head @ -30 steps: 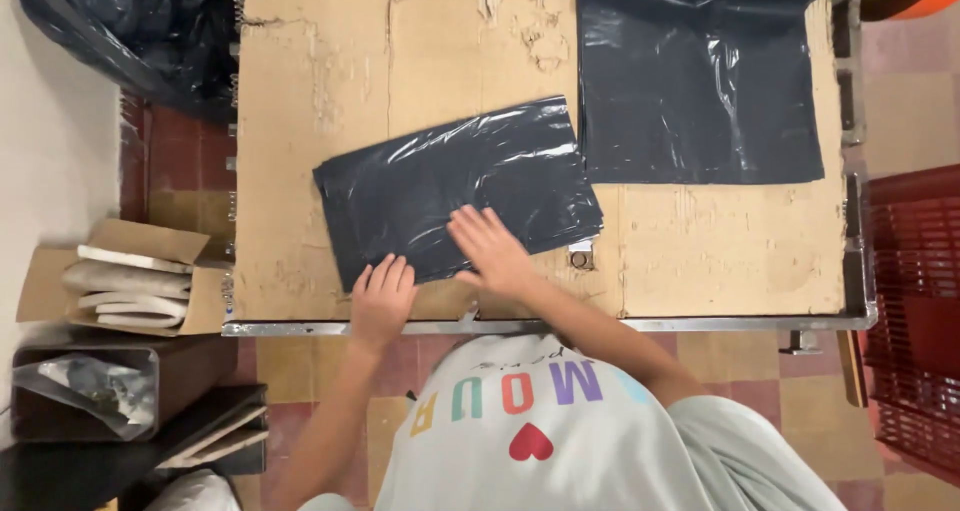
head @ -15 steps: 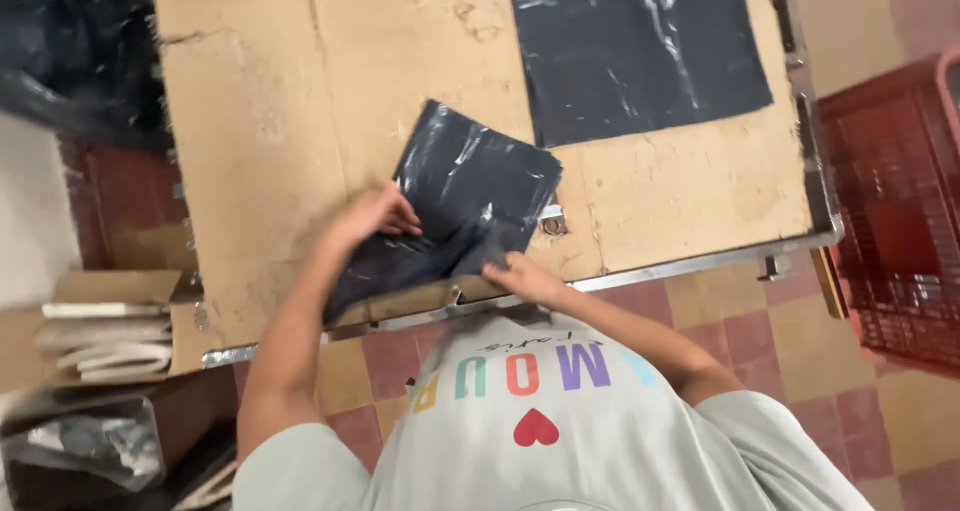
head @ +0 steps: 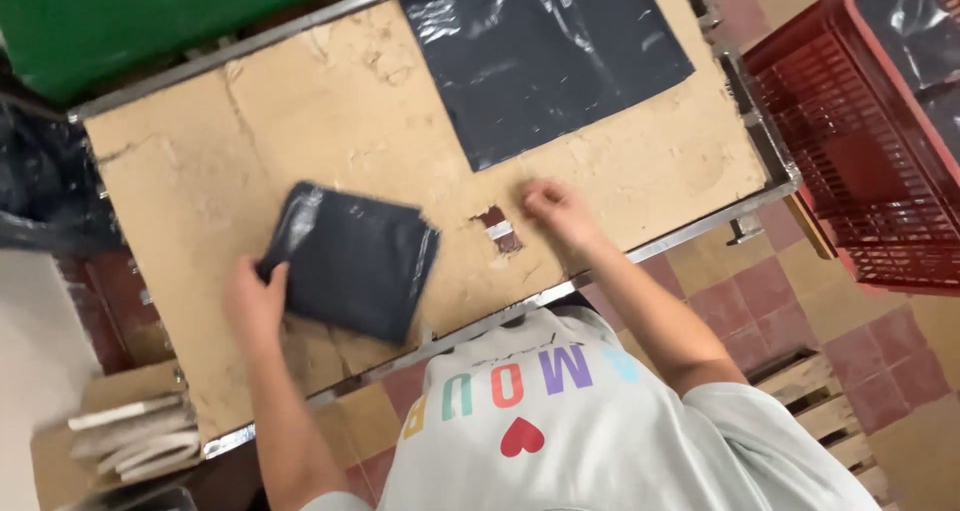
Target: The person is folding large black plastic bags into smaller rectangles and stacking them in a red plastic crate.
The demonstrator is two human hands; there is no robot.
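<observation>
A folded dark plastic parcel bag (head: pixel 355 259) lies on the brown cardboard-topped table (head: pixel 220 161). My left hand (head: pixel 252 296) grips its left edge, thumb on top. My right hand (head: pixel 555 208) hovers over the bare cardboard to the parcel's right, fingers loosely curled and holding nothing, close to a small torn patch with a strip of tape (head: pixel 497 229). A stack of flat dark plastic bags (head: pixel 550 56) lies at the far side of the table, apart from both hands.
A red plastic crate (head: pixel 880 141) with dark bags inside stands on the right. A green surface (head: pixel 150 21) lies beyond the table. Dark bags (head: pixel 40 181) pile at the left. A cardboard box of white envelopes (head: pixel 125 436) sits lower left. Metal rim edges the table.
The bag was folded smaller and slid left. My left hand now grips its left edge; my right hand left it and moved right. The view tilted and shifted.
</observation>
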